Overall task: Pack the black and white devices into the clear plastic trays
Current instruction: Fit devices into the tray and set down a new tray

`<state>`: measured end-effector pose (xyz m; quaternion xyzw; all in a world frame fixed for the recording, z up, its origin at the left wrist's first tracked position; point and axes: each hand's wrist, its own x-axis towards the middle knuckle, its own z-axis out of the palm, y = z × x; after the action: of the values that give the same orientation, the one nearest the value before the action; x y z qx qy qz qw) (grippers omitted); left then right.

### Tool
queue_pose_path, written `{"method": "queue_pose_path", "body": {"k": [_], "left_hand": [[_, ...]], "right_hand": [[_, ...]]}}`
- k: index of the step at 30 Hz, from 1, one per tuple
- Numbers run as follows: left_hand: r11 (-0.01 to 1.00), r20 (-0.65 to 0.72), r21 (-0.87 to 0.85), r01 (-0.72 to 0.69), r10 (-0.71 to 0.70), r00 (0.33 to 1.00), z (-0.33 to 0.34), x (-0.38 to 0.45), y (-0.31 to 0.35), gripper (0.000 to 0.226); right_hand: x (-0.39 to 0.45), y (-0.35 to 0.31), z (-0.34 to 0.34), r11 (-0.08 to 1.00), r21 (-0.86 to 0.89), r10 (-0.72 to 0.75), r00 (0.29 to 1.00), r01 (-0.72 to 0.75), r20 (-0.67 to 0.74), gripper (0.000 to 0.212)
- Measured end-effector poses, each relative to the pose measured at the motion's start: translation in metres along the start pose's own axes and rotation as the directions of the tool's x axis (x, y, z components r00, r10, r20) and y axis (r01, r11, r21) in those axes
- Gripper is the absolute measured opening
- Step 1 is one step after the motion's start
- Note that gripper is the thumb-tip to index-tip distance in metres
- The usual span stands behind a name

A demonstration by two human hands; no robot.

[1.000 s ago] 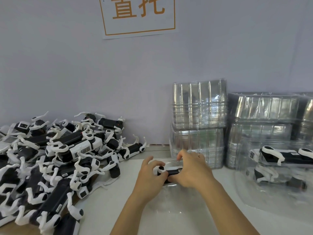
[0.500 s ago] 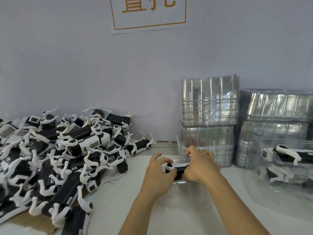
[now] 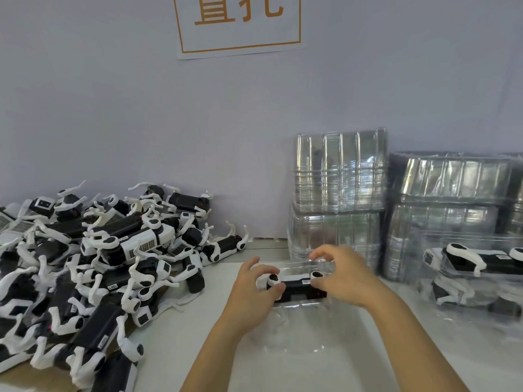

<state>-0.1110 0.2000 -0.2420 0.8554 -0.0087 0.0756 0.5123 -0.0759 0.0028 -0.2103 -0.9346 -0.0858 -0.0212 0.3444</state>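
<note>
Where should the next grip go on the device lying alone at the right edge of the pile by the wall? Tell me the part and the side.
Take the lone device by its black middle body, coming from above with fingers across the short width. It lies flat and apart from the pile, its long sides free, while the thin white arms curl up at its ends and would probably flex or snag.

Two hands, left [image 3: 256,290] and right [image 3: 343,277], share one black and white device [image 3: 297,285]. A pile of devices [image 3: 93,267], too many to count. Three stacks of clear trays [image 3: 339,171]. One wall sign [image 3: 239,24].
</note>
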Motion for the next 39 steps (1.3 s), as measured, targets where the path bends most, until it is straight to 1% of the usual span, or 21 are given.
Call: {"method": "queue_pose_path", "body": {"k": [1, 3, 5, 6, 8, 9, 11, 13, 15, 17, 20, 21, 23, 26, 29, 31, 33, 34, 36, 37, 39], "left_hand": [[1.000, 0.000, -0.029, 0.002, -0.002, 1.000, 0.001, 0.000, -0.001, 0.033], [0.989, -0.006, -0.140, 0.041, -0.042, 0.999, 0.002, 0.001, -0.002, 0.052], [0.947, -0.052, -0.284, 0.151, -0.172, 0.984, 0.002, 0.004, -0.001, 0.061], [0.915, -0.083, -0.334, 0.227, -0.268, 0.960, 0.001, 0.006, -0.001, 0.060], [0.848, -0.110, -0.367, 0.383, -0.448, 0.887, -0.003, 0.011, -0.003, 0.053], [0.814, -0.096, -0.381, 0.438, -0.506, 0.857, -0.005, 0.013, -0.005, 0.049], [0.762, -0.022, -0.423, 0.490, -0.549, 0.836, -0.009, 0.015, -0.009, 0.042], [0.734, 0.037, -0.456, 0.503, -0.549, 0.835, -0.010, 0.015, -0.010, 0.031], [0.705, 0.059, -0.508, 0.494, -0.544, 0.837, -0.010, 0.013, -0.008, 0.023], [0.652, 0.088, -0.593, 0.472, -0.530, 0.843, -0.012, 0.008, -0.004, 0.020], [0.566, 0.134, -0.682, 0.463, -0.526, 0.840, -0.017, 0.002, 0.000, 0.019], [0.540, 0.149, -0.705, 0.460, -0.522, 0.840, -0.019, 0.001, 0.000, 0.017], [0.481, 0.192, -0.751, 0.453, -0.497, 0.846, -0.021, -0.001, 0.002, 0.019], [0.490, 0.216, -0.763, 0.422, -0.423, 0.880, -0.021, -0.002, 0.002, 0.030], [0.530, 0.199, -0.770, 0.357, -0.332, 0.922, -0.021, -0.001, 0.000, 0.023], [0.568, 0.172, -0.760, 0.317, -0.296, 0.940, -0.022, -0.001, -0.001, 0.020], [0.566, 0.150, -0.773, 0.286, -0.275, 0.950, -0.023, -0.001, -0.003, 0.020], [0.541, 0.163, -0.791, 0.287, -0.267, 0.950, -0.023, -0.001, -0.004, 0.022], [0.495, 0.197, -0.818, 0.294, -0.240, 0.951, -0.024, -0.003, -0.003, 0.034], [0.494, 0.200, -0.819, 0.292, -0.233, 0.952, -0.024, -0.004, -0.003, 0.037], [0.496, 0.177, -0.821, 0.282, -0.249, 0.952, -0.023, -0.003, -0.003, 0.031]], "right_hand": [[0.000, 0.004, 0.000, 1.000, -0.005, 0.007, 1.000, -0.007, -0.023, 0.045], [-0.002, 0.011, 0.000, 0.999, 0.029, 0.018, 1.000, -0.018, -0.009, 0.048], [-0.002, 0.016, 0.002, 0.995, 0.102, 0.014, 1.000, -0.014, 0.001, 0.046], [-0.002, 0.018, 0.003, 0.991, 0.130, 0.014, 1.000, -0.013, -0.010, 0.041], [-0.002, 0.021, 0.006, 0.983, 0.183, 0.032, 0.999, -0.028, -0.019, 0.033], [-0.002, 0.022, 0.008, 0.975, 0.218, 0.043, 0.999, -0.039, -0.013, 0.031], [-0.001, 0.024, 0.013, 0.958, 0.283, 0.054, 0.999, -0.049, -0.009, 0.028], [0.000, 0.026, 0.015, 0.944, 0.329, 0.052, 0.998, -0.042, -0.022, 0.024], [0.001, 0.028, 0.016, 0.931, 0.361, 0.058, 0.998, -0.045, -0.025, 0.021], [0.000, 0.030, 0.015, 0.914, 0.400, 0.072, 0.997, -0.062, -0.011, 0.020], [0.000, 0.032, 0.016, 0.880, 0.464, 0.099, 0.995, -0.100, 0.027, 0.027], [-0.001, 0.031, 0.017, 0.853, 0.507, 0.125, 0.991, -0.127, 0.039, 0.028], [-0.002, 0.028, 0.017, 0.759, 0.622, 0.189, 0.979, -0.193, 0.074, 0.030], [-0.001, 0.024, 0.014, 0.610, 0.743, 0.225, 0.960, -0.274, 0.170, 0.042], [-0.003, 0.024, 0.011, 0.519, 0.780, 0.195, 0.937, -0.349, 0.290, 0.047], [-0.005, 0.022, 0.007, 0.455, 0.801, 0.180, 0.921, -0.390, 0.346, 0.047], [-0.007, 0.022, 0.002, 0.393, 0.815, 0.153, 0.904, -0.426, 0.399, 0.038], [-0.007, 0.022, 0.000, 0.375, 0.815, 0.142, 0.896, -0.441, 0.420, 0.035], [-0.007, 0.024, 0.000, 0.374, 0.811, 0.148, 0.892, -0.450, 0.427, 0.038], [-0.006, 0.025, 0.001, 0.388, 0.811, 0.167, 0.899, -0.438, 0.406, 0.044], [-0.004, 0.028, 0.004, 0.438, 0.813, 0.212, 0.923, -0.383, 0.321, 0.059]]}}
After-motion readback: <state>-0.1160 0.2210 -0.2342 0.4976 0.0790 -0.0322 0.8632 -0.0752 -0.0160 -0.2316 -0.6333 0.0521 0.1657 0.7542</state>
